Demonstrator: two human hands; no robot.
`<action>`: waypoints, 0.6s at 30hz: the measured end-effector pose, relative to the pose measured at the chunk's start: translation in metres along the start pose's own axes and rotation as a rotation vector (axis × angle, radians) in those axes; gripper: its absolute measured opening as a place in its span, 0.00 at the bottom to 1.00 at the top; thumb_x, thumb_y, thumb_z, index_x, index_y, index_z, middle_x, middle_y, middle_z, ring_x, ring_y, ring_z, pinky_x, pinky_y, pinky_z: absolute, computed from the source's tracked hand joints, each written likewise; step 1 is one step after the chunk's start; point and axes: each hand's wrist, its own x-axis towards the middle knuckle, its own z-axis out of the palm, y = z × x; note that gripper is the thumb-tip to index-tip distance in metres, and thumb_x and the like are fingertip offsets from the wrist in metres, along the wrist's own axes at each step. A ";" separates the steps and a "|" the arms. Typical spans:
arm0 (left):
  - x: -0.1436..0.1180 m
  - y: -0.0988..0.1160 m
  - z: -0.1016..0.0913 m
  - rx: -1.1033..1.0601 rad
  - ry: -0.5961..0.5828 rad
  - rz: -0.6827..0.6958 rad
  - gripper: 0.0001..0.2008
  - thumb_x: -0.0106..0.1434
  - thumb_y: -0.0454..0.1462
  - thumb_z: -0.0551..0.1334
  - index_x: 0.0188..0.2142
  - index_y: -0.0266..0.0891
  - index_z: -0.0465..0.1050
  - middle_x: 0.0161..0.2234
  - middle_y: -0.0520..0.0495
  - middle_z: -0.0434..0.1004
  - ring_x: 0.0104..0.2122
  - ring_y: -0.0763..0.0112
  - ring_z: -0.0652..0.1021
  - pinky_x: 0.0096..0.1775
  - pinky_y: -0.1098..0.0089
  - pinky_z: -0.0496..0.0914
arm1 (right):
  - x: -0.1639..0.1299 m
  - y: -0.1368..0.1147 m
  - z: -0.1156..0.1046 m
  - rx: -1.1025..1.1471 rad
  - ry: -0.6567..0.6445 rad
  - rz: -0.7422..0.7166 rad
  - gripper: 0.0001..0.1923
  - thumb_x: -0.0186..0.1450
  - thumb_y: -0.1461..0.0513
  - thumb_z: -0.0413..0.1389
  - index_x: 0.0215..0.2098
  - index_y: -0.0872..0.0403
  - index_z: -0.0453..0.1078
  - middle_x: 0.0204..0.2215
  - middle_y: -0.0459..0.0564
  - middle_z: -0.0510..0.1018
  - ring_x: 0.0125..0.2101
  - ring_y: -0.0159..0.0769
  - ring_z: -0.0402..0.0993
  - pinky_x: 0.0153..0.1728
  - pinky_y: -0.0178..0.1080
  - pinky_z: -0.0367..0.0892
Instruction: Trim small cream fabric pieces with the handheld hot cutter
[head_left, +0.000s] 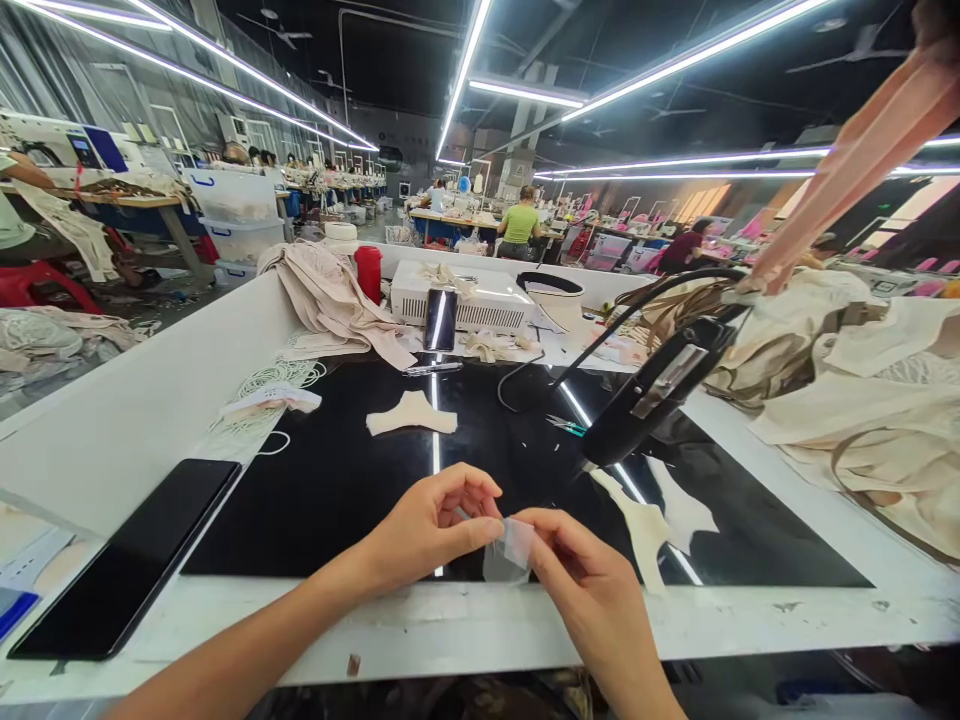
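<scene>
Between my hands, over the front edge of the black glossy worktop (300, 520), is a small translucent piece of film or thin fabric (514, 545). My left hand (442, 520) pinches its upper left side between thumb and forefinger, the other fingers curled. On its right side, my right hand (577, 560) grips it with closed fingers. A cream fabric piece (412, 412) with a stem and two arms lies flat beyond my left hand. To the right of my right hand lie another cream piece (637, 520) and a whiter cut piece (682, 505).
A black corded tool (660, 385) hangs low over the right side, near teal-handled snips (566, 426). One large phone (127, 555) lies at left; a smaller phone (440, 320) leans against a white box (465, 295). Fabric heaps (862, 400) fill the right; beige strips (337, 290) lie back left.
</scene>
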 end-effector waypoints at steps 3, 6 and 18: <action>0.001 -0.003 0.002 -0.059 -0.064 -0.064 0.19 0.57 0.43 0.73 0.45 0.40 0.75 0.40 0.48 0.75 0.36 0.71 0.74 0.36 0.73 0.69 | -0.001 -0.001 0.002 0.230 0.075 0.135 0.18 0.63 0.45 0.62 0.35 0.52 0.78 0.24 0.47 0.77 0.23 0.32 0.68 0.24 0.33 0.66; 0.001 -0.005 0.002 -0.065 -0.056 -0.098 0.13 0.60 0.43 0.72 0.37 0.37 0.76 0.36 0.49 0.75 0.34 0.72 0.74 0.36 0.72 0.68 | -0.004 0.001 0.005 0.384 0.138 0.200 0.19 0.62 0.46 0.63 0.37 0.53 0.77 0.28 0.49 0.80 0.24 0.32 0.69 0.25 0.34 0.69; -0.004 -0.001 0.001 -0.215 -0.164 -0.253 0.15 0.63 0.46 0.70 0.35 0.37 0.74 0.28 0.47 0.80 0.24 0.73 0.79 0.30 0.72 0.74 | -0.016 0.021 -0.009 -0.020 0.297 0.014 0.17 0.72 0.49 0.52 0.52 0.47 0.72 0.53 0.52 0.78 0.53 0.43 0.74 0.53 0.43 0.70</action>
